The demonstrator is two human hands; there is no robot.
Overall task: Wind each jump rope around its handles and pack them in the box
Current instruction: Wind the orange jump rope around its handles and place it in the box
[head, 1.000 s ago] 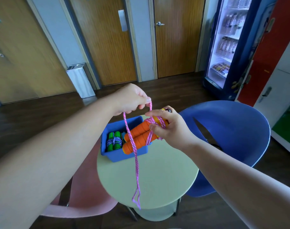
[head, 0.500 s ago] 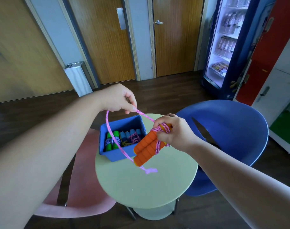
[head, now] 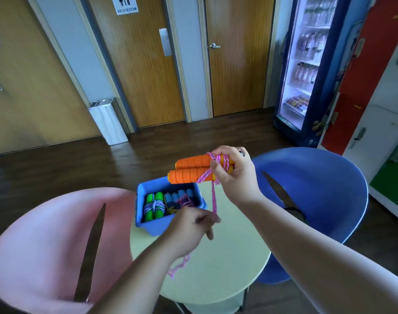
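Over the pale green table (head: 227, 268), at frame centre, the orange handles (head: 189, 169) are gripped in your right hand (head: 236, 175), pink rope (head: 213, 196) crossing them. Your left hand (head: 189, 225) pinches the strand below, beside the blue box (head: 148, 227). Wind snug, turns side by side.

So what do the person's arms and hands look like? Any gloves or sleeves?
No gloves: the left hand and right hand are both bare. The left arm and right arm are bare too, with no sleeve showing up to the picture's edge. No watch or bracelet shows on either wrist. It is too blurry to tell about rings.
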